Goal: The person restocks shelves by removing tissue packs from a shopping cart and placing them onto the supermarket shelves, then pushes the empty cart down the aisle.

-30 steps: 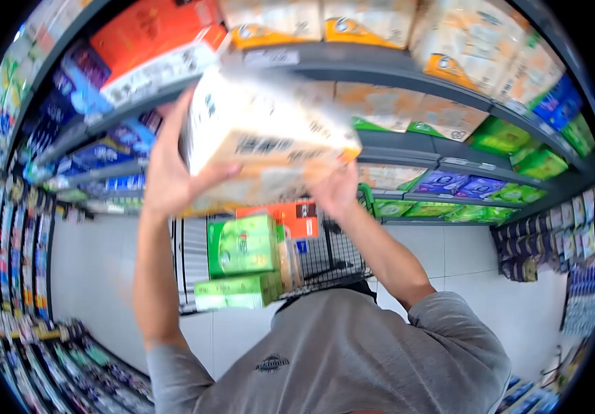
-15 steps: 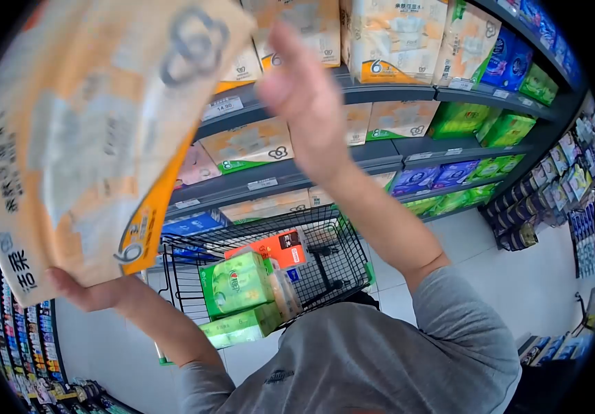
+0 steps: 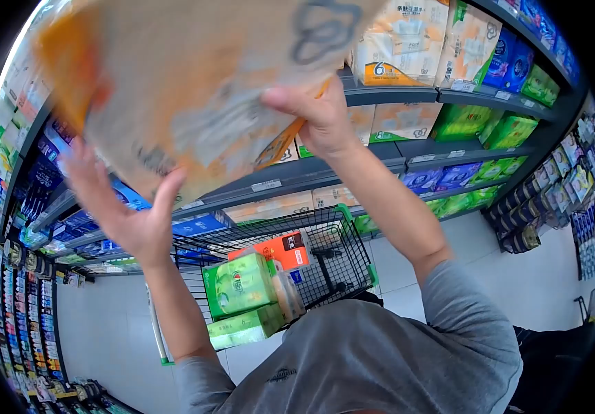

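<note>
A large beige and orange tissue pack, blurred by motion, fills the upper left of the head view. My right hand grips its lower right edge, thumb on the near face. At the pack's lower left, my left hand has its fingers spread beside and under it; whether they touch it is unclear. Below stands a wire shopping cart holding a green tissue pack, another light green pack, a red-orange box and a beige pack.
Ahead, a grey shelf carries rows of beige, green, purple and blue packs. Hanging goods line the right side. Racks of small items stand at the left. A dark shape is at the lower right.
The pack has swung rightward and changed its orientation. My right hand, free half a second ago, now grips its edge. My left hand has moved up and its fingers have spread.
</note>
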### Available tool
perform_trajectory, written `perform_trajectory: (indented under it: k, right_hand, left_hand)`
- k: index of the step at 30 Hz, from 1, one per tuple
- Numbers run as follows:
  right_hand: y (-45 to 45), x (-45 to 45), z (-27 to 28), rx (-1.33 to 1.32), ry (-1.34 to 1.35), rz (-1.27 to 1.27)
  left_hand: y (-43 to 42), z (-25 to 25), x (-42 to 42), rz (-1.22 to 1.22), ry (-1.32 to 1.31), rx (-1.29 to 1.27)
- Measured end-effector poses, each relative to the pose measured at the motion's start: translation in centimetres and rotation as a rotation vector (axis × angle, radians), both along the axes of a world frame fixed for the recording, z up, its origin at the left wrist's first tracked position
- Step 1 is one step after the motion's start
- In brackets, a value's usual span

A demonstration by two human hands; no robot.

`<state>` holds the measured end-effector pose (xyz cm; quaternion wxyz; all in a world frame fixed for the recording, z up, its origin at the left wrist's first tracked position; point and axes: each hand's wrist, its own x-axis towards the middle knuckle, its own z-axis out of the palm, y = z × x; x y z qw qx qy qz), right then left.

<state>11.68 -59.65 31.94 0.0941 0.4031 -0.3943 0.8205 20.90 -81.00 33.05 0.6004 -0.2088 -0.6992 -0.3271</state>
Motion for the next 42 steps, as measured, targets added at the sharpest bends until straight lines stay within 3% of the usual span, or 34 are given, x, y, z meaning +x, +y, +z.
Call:
perform_trajectory:
  k: [1, 3, 4, 6, 8, 10, 11, 13, 15, 18, 19, 21, 25, 27, 29, 33, 35, 36, 39, 41, 42]
  right_hand:
    - [0.4, 0.0, 0.8, 0.168, 0.162, -0.144]
    - [-0.2, 0.5, 3.0, 0.125, 0.294, -0.298]
    - [-0.3, 0.7, 4.0, 0.087, 0.428, -0.45]
    - [1.2, -0.8, 6.0, 0.135, 0.571, -0.48]
    - [2.4, -3.4, 7.2, 0.198, 0.606, -0.215]
    - [4.5, -3.4, 8.4, 0.436, 0.527, -0.411]
    - [5.2, -3.4, 8.6, 0.504, 0.443, -0.48]
    - [6.1, -5.3, 7.6, 0.465, 0.409, -0.48]
    - [7.2, -6.5, 6.5, 0.43, 0.38, -0.494]
    - [8.6, -6.6, 6.2, 0.584, 0.232, -0.699]
    - [9.1, -7.2, 6.1, 0.597, 0.236, -0.7]
    - [10.1, -8.7, 5.2, 0.706, 0.342, -0.964]
    - [12.0, -10.2, 3.6, 0.688, 0.304, -0.932]
    - [12.8, -10.3, 3.1, 0.759, 0.24, -0.997]
    - [13.1, -10.5, 3.1, 0.788, 0.253, -1.055]
    - [13.1, -10.6, 3.0, 0.704, 0.237, -1.099]
    - [12.6, -10.9, 3.1, 0.419, 0.291, -0.999]
    - [12.7, -11.1, 3.1, 0.413, 0.29, -0.998]
    - [13.0, -11.0, 3.0, 0.581, 0.665, -1.45]
    - [13.4, -10.5, 3.0, 0.712, 0.713, -1.562]
    - [13.5, -10.5, 3.2, 0.752, 0.919, -1.67]
  left_hand:
    - [-0.4, -0.7, -0.4, 0.012, -0.177, 0.003]
    - [0.2, -0.9, -2.3, -0.313, -0.347, 0.289]
    - [0.4, -0.9, -3.3, -0.317, -0.353, 0.282]
    - [0.3, -0.5, -5.1, -0.265, -0.399, 0.256]
    - [1.4, 0.3, -7.2, -0.303, -0.329, 0.235]
    - [2.4, 1.0, -8.8, -0.339, -0.252, 0.223]
    - [2.9, 1.3, -9.5, -0.334, -0.336, 0.218]
    - [3.7, 1.5, -11.1, -0.331, -0.415, 0.223]
    - [4.5, 1.2, -13.4, -0.473, -0.261, 0.155]
    - [5.0, 1.3, -16.2, -0.401, -0.356, -0.028]
    - [5.2, 1.1, -17.3, -0.406, -0.353, -0.016]
    - [6.1, 0.8, -18.6, -0.316, -0.335, -0.047]
    - [7.9, -0.1, -20.0, -0.296, -0.446, -0.009]
    - [8.6, -1.1, -21.4, -0.234, -0.275, -0.079]
    - [9.3, -1.6, -22.1, -0.253, -0.284, -0.069]
    - [11.1, -0.3, -22.7, -0.225, -0.357, -0.071]
    - [11.4, -0.1, -23.4, -0.218, -0.359, -0.074]
    - [11.5, -0.1, -23.8, -0.249, -0.411, -0.039]
    - [11.1, -0.5, -25.5, -0.356, -0.492, 0.025]
    - [11.1, -1.4, -26.4, -0.436, -0.526, 0.054]
    - [11.3, -1.9, -26.6, -0.436, -0.565, 0.062]
